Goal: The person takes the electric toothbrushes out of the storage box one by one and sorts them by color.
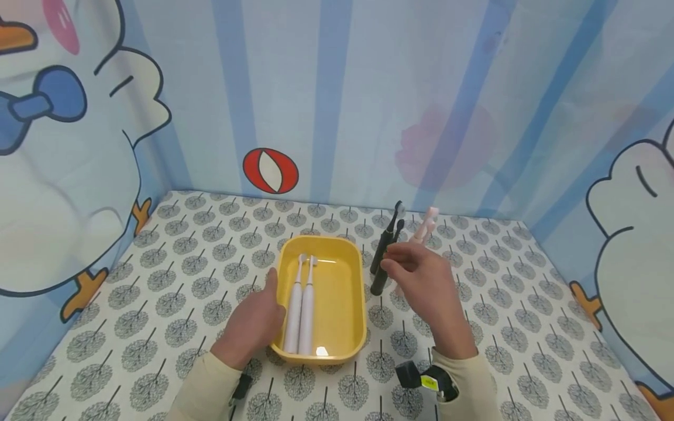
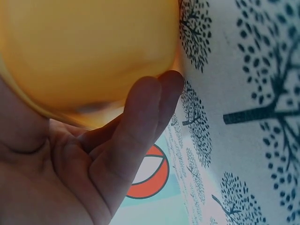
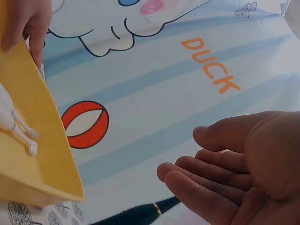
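Two white toothbrushes (image 1: 307, 313) were laid side by side in the left half of one yellow tray (image 1: 337, 304), their heads pointed toward the far end and their long axes tilted slightly rightward. The tray was set lengthwise, near to far, on the table (image 1: 158, 280). Its left rim was pinched by the left hand (image 1: 255, 321), the thumb inside and the fingers against the outer wall. Two black toothbrushes (image 1: 382, 252) were placed right of the tray, heads likewise pointed away, axes slanted more to the right. Beyond them, pink toothbrush heads (image 1: 432, 217) were partly hidden by the right hand (image 1: 421, 280); their number could not be told. Nothing was held by that hand, whose fingers were loosely bent, thumb apart.
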`<state>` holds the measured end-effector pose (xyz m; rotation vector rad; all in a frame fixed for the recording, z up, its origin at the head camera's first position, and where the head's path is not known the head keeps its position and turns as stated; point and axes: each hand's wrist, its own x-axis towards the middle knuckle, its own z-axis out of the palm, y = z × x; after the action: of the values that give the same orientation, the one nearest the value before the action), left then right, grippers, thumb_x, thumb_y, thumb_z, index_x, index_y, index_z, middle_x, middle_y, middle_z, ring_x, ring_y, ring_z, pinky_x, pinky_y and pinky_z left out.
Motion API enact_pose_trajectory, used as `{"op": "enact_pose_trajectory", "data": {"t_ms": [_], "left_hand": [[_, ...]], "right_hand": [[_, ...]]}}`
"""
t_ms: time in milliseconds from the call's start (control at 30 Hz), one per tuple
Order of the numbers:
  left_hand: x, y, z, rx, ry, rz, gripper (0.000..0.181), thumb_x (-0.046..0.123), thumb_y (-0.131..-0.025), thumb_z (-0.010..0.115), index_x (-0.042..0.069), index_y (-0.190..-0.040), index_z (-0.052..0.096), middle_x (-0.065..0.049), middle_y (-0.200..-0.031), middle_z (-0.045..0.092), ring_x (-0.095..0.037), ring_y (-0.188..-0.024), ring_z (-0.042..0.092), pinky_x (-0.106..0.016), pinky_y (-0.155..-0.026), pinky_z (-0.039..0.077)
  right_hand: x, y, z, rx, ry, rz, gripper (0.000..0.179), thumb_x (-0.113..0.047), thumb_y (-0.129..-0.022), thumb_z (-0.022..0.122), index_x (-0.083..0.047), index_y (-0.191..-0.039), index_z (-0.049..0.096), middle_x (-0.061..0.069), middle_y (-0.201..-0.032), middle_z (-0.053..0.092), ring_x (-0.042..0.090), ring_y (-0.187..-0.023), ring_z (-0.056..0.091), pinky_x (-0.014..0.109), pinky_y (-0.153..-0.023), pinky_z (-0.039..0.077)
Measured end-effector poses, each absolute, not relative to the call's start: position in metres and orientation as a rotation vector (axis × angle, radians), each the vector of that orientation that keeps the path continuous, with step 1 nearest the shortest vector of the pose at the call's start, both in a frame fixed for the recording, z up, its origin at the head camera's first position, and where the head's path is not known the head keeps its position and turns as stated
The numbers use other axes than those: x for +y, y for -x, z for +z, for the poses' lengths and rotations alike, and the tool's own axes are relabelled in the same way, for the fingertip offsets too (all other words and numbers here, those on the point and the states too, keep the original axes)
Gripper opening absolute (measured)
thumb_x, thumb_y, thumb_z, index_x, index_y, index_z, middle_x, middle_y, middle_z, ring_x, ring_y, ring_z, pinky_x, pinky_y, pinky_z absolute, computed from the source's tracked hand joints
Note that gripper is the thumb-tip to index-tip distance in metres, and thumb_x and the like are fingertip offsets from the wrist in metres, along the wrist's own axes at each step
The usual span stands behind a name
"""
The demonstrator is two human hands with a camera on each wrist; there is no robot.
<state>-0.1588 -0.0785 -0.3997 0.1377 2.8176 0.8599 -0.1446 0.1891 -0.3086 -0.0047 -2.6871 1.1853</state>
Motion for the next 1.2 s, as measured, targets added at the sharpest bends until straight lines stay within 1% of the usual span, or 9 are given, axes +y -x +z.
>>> {"op": "enact_pose_trajectory", "data": {"t_ms": [200, 333, 467, 733, 867, 1000, 1067, 1133, 1200], "left_hand": [[-0.079, 0.158, -0.398, 2.802, -0.14, 0.86, 0.078, 0.012, -0.093, 0.046, 0.003, -0.155, -0.001, -0.009, -0.064, 0.05, -0.021, -0.049, 0.047, -0.034, -0.044, 0.041], [-0.079, 0.158, -0.398, 2.789, -0.127, 0.864, 0.077, 0.012, -0.093, 0.045, 0.003, -0.155, 0.0, -0.009, -0.063, 0.051, -0.021, -0.049, 0.047, -0.034, -0.044, 0.041], [-0.079, 0.159, -0.399, 2.799, -0.12, 0.85, 0.076, 0.012, -0.093, 0.045, 0.003, -0.155, 0.002, -0.01, -0.063, 0.051, -0.022, -0.049, 0.047, -0.034, -0.044, 0.04], [-0.077, 0.161, -0.401, 2.79, -0.103, 0.862, 0.077, 0.013, -0.094, 0.046, 0.004, -0.156, 0.0, -0.009, -0.063, 0.051, -0.021, -0.049, 0.048, -0.033, -0.045, 0.042], [-0.077, 0.161, -0.402, 2.801, -0.113, 0.864, 0.078, 0.012, -0.094, 0.046, 0.004, -0.156, 0.001, -0.009, -0.062, 0.051, -0.021, -0.048, 0.048, -0.033, -0.045, 0.042], [-0.077, 0.161, -0.402, 2.8, -0.117, 0.869, 0.078, 0.012, -0.094, 0.047, 0.004, -0.156, 0.001, -0.009, -0.062, 0.051, -0.021, -0.048, 0.048, -0.033, -0.044, 0.042], [-0.078, 0.161, -0.402, 2.799, -0.119, 0.868, 0.078, 0.012, -0.093, 0.047, 0.004, -0.156, 0.001, -0.009, -0.062, 0.051, -0.021, -0.048, 0.048, -0.033, -0.044, 0.042], [-0.078, 0.161, -0.401, 2.796, -0.122, 0.871, 0.078, 0.012, -0.093, 0.047, 0.004, -0.156, 0.001, -0.009, -0.062, 0.051, -0.021, -0.048, 0.048, -0.033, -0.044, 0.042], [-0.078, 0.16, -0.401, 2.795, -0.133, 0.867, 0.078, 0.012, -0.094, 0.047, 0.003, -0.156, 0.001, -0.009, -0.062, 0.051, -0.021, -0.048, 0.048, -0.033, -0.044, 0.041]], "right_hand": [[0.173, 0.161, -0.309, -2.691, 0.004, 1.306, 0.03, -0.024, -0.088, 0.07, -0.013, -0.116, 0.069, -0.003, -0.104, 0.07, 0.014, -0.088, 0.067, 0.038, -0.08, 0.052], [0.162, 0.172, -0.31, -2.7, 0.0, 1.384, 0.034, -0.022, -0.088, 0.07, -0.01, -0.119, 0.067, 0.0, -0.104, 0.069, 0.014, -0.084, 0.068, 0.035, -0.077, 0.054], [0.151, 0.184, -0.314, -2.744, -0.017, 1.375, 0.035, -0.022, -0.088, 0.068, -0.009, -0.121, 0.067, 0.001, -0.104, 0.07, 0.015, -0.081, 0.069, 0.035, -0.076, 0.055], [0.129, 0.205, -0.329, -2.873, 0.001, 1.363, 0.036, -0.023, -0.089, 0.068, -0.007, -0.122, 0.067, -0.001, -0.091, 0.071, 0.014, -0.08, 0.067, 0.035, -0.072, 0.054], [0.118, 0.209, -0.332, -2.949, -0.022, 1.364, 0.034, -0.022, -0.091, 0.066, -0.005, -0.12, 0.067, 0.002, -0.091, 0.07, 0.014, -0.078, 0.067, 0.035, -0.073, 0.054], [0.107, 0.213, -0.334, -3.039, -0.049, 1.292, 0.022, -0.02, -0.091, 0.066, -0.004, -0.105, 0.074, 0.003, -0.085, 0.07, 0.014, -0.074, 0.066, 0.033, -0.068, 0.054], [0.102, 0.215, -0.335, -3.1, -0.048, 1.229, 0.018, -0.02, -0.09, 0.066, -0.004, -0.087, 0.074, 0.003, -0.076, 0.069, 0.016, -0.071, 0.066, 0.032, -0.064, 0.052], [0.097, 0.217, -0.338, -3.16, -0.047, 1.168, 0.025, -0.02, -0.089, 0.068, -0.005, -0.07, 0.069, 0.003, -0.066, 0.066, 0.017, -0.068, 0.066, 0.03, -0.06, 0.05], [0.093, 0.218, -0.341, -3.207, -0.034, 1.14, 0.028, -0.021, -0.087, 0.071, -0.006, -0.064, 0.066, 0.003, -0.063, 0.065, 0.019, -0.067, 0.067, 0.028, -0.058, 0.049]]}}
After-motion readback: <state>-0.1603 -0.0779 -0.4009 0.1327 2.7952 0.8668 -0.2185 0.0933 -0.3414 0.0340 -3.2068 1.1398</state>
